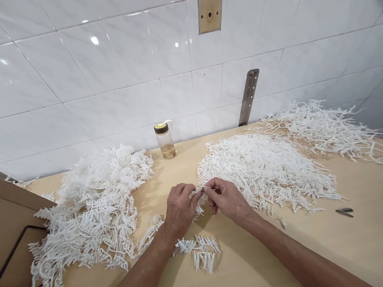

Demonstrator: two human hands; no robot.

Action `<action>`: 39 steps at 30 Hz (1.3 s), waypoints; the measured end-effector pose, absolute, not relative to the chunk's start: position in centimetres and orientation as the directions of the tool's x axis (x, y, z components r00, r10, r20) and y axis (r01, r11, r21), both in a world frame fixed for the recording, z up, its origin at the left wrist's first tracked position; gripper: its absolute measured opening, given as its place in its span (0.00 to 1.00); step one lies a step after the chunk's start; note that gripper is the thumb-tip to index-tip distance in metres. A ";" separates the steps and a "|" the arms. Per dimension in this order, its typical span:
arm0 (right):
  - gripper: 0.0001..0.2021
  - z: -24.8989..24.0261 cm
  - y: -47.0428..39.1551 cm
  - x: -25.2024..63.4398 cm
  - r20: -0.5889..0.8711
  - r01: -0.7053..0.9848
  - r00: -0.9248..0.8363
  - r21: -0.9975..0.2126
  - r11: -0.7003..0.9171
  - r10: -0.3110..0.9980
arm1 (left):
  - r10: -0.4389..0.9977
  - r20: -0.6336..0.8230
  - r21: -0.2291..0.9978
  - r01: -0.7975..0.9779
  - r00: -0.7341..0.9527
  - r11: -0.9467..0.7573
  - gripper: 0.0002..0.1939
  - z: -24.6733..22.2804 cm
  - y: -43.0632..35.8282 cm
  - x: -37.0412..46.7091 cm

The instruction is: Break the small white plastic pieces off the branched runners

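My left hand (pixel 181 208) and my right hand (pixel 228 197) meet over the middle of the table, fingertips almost touching. Both are closed in a pinch on a thin white strand (pixel 206 187), mostly covered by the fingers. More white strands show below my left fingers. Just in front of the hands lie small white comb-like pieces (pixel 204 261) in several short rows. Close by my right hand spreads a large pile of short white sticks (pixel 265 167). To the left of my left hand is a tall heap of tangled white branching strands (pixel 99 206).
A clear bottle (pixel 166 145) with a dark lid and some brownish liquid stands near the wall. Longer white strands (pixel 327 129) lie at the back right. A small dark metal tool (pixel 344 213) rests at right. A brown box (pixel 14 223) borders the left; a metal bracket (pixel 249 98) leans against the tiles.
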State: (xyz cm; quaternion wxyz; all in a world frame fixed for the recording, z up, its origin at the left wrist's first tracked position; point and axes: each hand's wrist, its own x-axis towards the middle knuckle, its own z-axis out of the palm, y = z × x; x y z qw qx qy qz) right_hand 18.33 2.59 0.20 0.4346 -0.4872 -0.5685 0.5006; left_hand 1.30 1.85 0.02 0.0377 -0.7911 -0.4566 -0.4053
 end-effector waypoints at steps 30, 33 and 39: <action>0.14 0.6 2.3 18.8 0.267 0.498 -0.110 -0.819 0.286 0.957 | 0.754 0.575 0.413 0.683 0.318 -0.603 0.07 -0.6 2.0 1.2; 0.11 0.5 2.3 18.8 0.345 0.512 -0.168 -0.770 0.380 0.924 | 0.769 0.542 0.416 0.686 0.339 -0.597 0.09 -0.5 1.8 1.3; 0.12 0.3 2.7 19.2 0.284 0.472 -0.181 -0.815 0.336 0.942 | 0.773 0.549 0.457 0.660 0.319 -0.597 0.07 -0.6 2.0 1.3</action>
